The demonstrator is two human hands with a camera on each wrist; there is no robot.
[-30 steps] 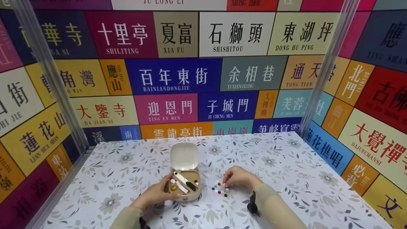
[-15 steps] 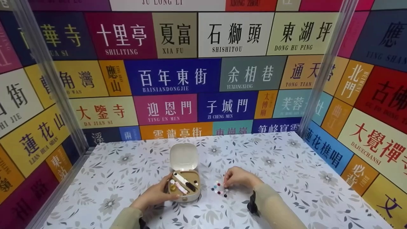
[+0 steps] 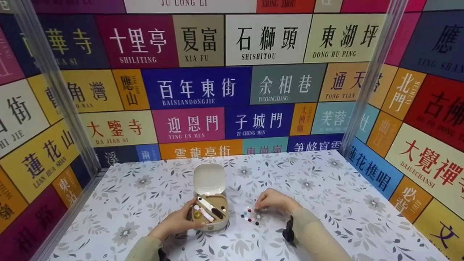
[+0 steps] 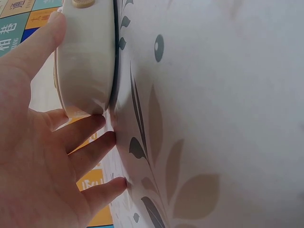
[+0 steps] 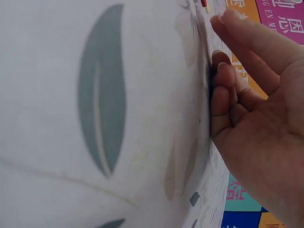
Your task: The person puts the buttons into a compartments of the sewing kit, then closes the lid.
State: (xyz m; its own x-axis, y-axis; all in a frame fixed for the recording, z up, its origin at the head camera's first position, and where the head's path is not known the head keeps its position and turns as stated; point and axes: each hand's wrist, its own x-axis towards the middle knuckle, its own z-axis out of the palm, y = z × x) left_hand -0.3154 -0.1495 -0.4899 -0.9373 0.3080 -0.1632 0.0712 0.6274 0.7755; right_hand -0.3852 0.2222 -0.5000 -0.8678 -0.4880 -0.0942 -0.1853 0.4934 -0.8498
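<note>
A cream box (image 3: 214,227) stands with its lid (image 3: 209,178) raised. My left hand (image 3: 177,222) grips its left side, thumb on the front corner and fingers along the side; in the left wrist view the lower fingers are spread near the cloth. Inside lie a white stick with a dark end (image 3: 216,212), a pink-and-white tube (image 3: 206,214), a yellowish round piece (image 3: 197,214) and small balls. My right hand (image 3: 274,200) is at the loose beads, thumb and index tips close together, other fingers curled; I cannot tell whether a bead is between them.
Several small beads, white, red, blue and black, lie in a cluster right of the box, a black bead (image 3: 257,223) nearest me. A floral cloth (image 3: 145,203) covers the table. Behind rises a wall of coloured name panels (image 3: 195,87), with metal posts (image 3: 366,79) at the corners.
My right hand has drawn slightly back from the beads, its fingertips shifting a little. The left hand stays on the box, which has not moved.
</note>
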